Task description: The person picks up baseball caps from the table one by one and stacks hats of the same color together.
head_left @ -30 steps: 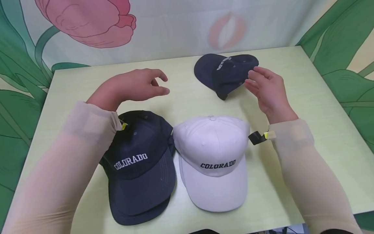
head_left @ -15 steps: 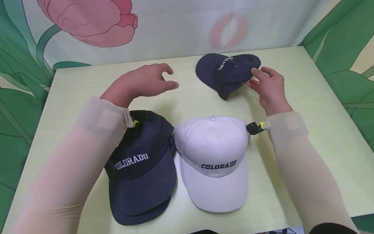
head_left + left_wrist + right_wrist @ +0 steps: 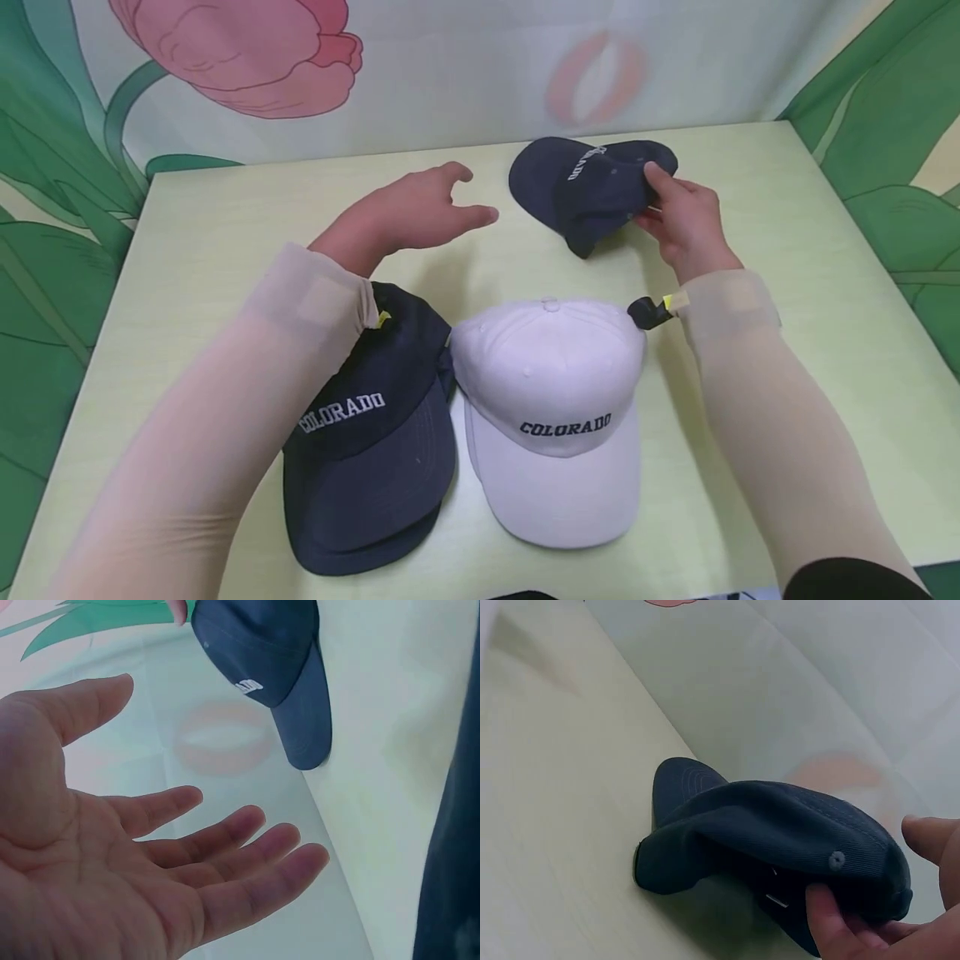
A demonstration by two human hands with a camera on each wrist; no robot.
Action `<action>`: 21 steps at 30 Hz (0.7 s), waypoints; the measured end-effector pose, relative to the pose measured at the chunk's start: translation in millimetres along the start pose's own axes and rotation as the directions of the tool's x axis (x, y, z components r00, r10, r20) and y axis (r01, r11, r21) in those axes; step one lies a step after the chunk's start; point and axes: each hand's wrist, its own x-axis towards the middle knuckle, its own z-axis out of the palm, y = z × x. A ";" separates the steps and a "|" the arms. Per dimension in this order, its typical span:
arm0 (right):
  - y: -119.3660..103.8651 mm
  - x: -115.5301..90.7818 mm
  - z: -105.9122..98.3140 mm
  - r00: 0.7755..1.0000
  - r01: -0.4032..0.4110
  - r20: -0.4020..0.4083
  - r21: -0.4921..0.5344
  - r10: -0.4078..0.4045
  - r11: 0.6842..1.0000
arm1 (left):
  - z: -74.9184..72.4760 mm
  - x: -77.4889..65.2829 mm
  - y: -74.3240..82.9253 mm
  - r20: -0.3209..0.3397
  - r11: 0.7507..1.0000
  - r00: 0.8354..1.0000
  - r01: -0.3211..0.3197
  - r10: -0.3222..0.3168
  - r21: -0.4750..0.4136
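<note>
A navy baseball cap (image 3: pixel 581 187) lies tipped toward the back of the table, its brim to the left and white COLORADO lettering on the front. My right hand (image 3: pixel 688 223) grips its right side, the thumb over the crown; in the right wrist view the fingers (image 3: pixel 829 919) reach into the underside opening. Left of that cap, my left hand (image 3: pixel 412 210) hovers over the table with thumb and fingers spread and holds nothing. The left wrist view shows its palm (image 3: pixel 97 862) facing the camera, apart from the cap (image 3: pixel 259 645).
Nearer me, a white COLORADO cap (image 3: pixel 555 375) stands beside a navy one (image 3: pixel 382 475); a second brim peeks out under each. My left sleeve (image 3: pixel 255 375) covers part of the near navy cap. A printed flower curtain (image 3: pixel 450 75) hangs behind the table's back edge.
My left hand has moved right toward the far cap. My right hand has closed in on that cap's right side, its thumb now over the crown. The caps keep their places.
</note>
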 end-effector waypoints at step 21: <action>-18.3 9.8 7.9 0.989 0.072 0.122 0.091 -0.083 0.993 | 6.9 5.7 4.1 0.001 0.999 1.000 -0.005 0.005 -0.042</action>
